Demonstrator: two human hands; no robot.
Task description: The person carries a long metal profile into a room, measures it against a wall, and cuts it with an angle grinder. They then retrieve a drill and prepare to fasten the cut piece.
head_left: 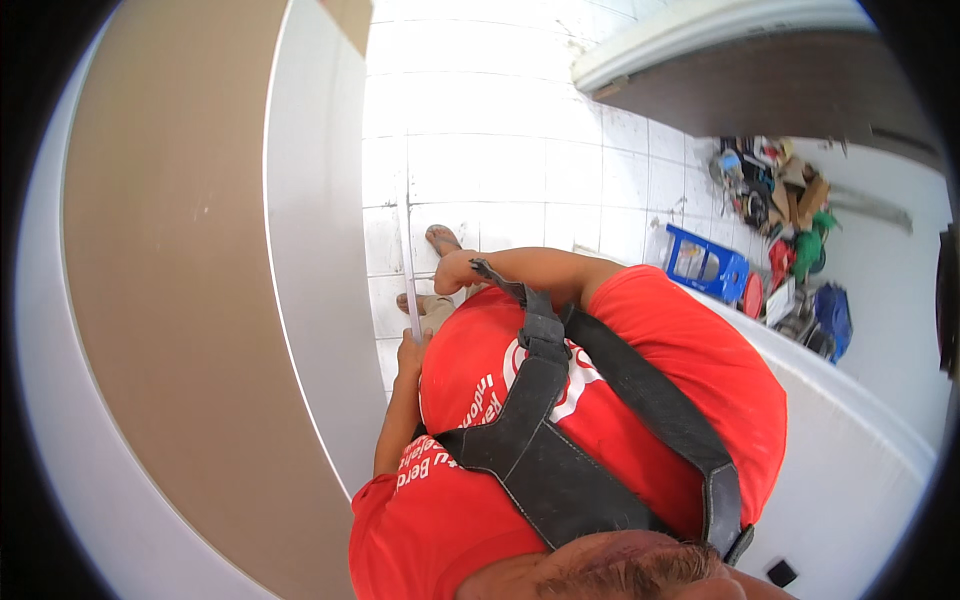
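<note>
A long, thin white strip (411,290) runs away from me over the tiled floor, beside the tall panel on my left. My left hand (413,350) is closed around its near end, low at my left side. In front of my belly is my right hand (456,272), bent at the wrist and just right of the strip. Its fingers are turned away and hidden, so I cannot tell whether it touches the strip. A loose black strap end (488,270) hangs close to that hand. Below, my feet stand on the floor in sandals.
A large brown panel (170,260) with a pale edge face (315,200) rises close on my left. White tiles (500,165) cover the floor. At right are a blue plastic stool (705,262), a heap of mixed items (790,200), a dark door (780,85) and a white wall ledge (840,400).
</note>
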